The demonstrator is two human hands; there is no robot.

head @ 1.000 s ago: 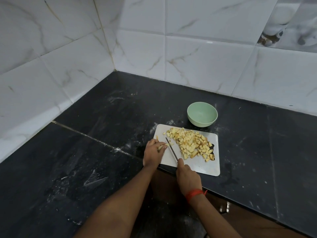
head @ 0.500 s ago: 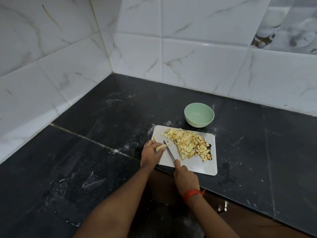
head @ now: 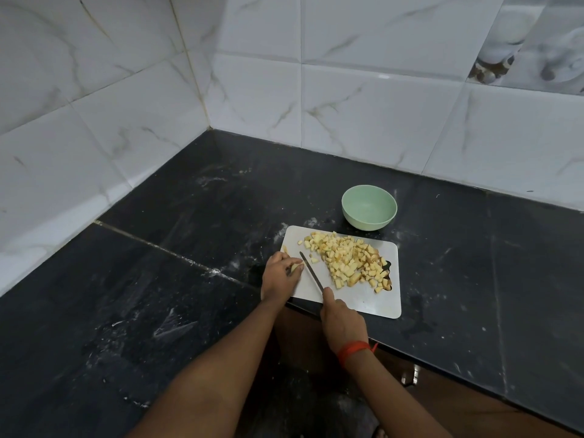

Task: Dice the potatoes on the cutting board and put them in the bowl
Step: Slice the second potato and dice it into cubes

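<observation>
To the left of the cutting board [head: 363, 300], white marble-look wall tiles [head: 94, 121] were seen meeting a dark stone countertop [head: 158, 279], which was dusted with pale smears and crossed by a light seam. At the board's left edge the left hand [head: 279, 276] was laid, its fingers curled around a small pale potato piece [head: 296, 267] that was pinned down against the board. Just to the right of that piece the knife [head: 311, 271] was set, its narrow blade angled away from the person and touching the board near the held piece. The handle was clasped in the right hand [head: 343, 320] at the board's near edge, with the forefinger stretched along the back of the blade; a red thread [head: 352, 350] was tied round that wrist. The two hands were kept apart, separated by the blade. Across the middle and right of the board a loose heap of diced potatoes [head: 347, 259] was spread, some cubes browned, and a dark handle cut-out [head: 389, 275] was partly covered by them. Just beyond the board's far edge a pale green bowl [head: 369, 207] was placed upright on the countertop, close to the board. Far above and to the right of the board, a grey patterned tile [head: 537, 42] was set in the wall.
</observation>
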